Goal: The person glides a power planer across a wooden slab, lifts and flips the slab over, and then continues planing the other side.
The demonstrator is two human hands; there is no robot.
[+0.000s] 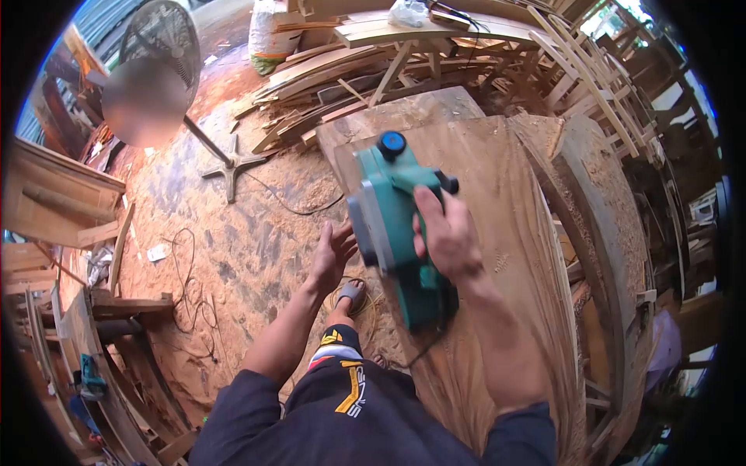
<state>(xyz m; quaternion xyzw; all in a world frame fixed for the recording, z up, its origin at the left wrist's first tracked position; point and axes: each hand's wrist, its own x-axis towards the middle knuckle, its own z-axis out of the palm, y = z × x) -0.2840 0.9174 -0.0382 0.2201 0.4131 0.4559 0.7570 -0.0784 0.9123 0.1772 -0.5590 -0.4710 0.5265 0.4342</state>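
Note:
A teal electric planer (395,225) with a blue-topped knob is over the wide wooden board (505,256), near its left edge. My right hand (449,237) is wrapped round the planer's rear handle. To the left of the tool, my left hand (334,252) has its fingers apart, the fingertips right beside the planer's dark side guard. A dark cord trails from the planer toward my legs. Wood grain shows on the board, with a little dust on it.
Sawdust covers the floor (256,241), where cords lie loose. A pedestal fan (231,165) stands at the upper left. Planks (326,89) are piled at the back beside a white sack (272,35). A thick slab (598,186) lies to the right. Another teal power tool (92,377) rests at lower left.

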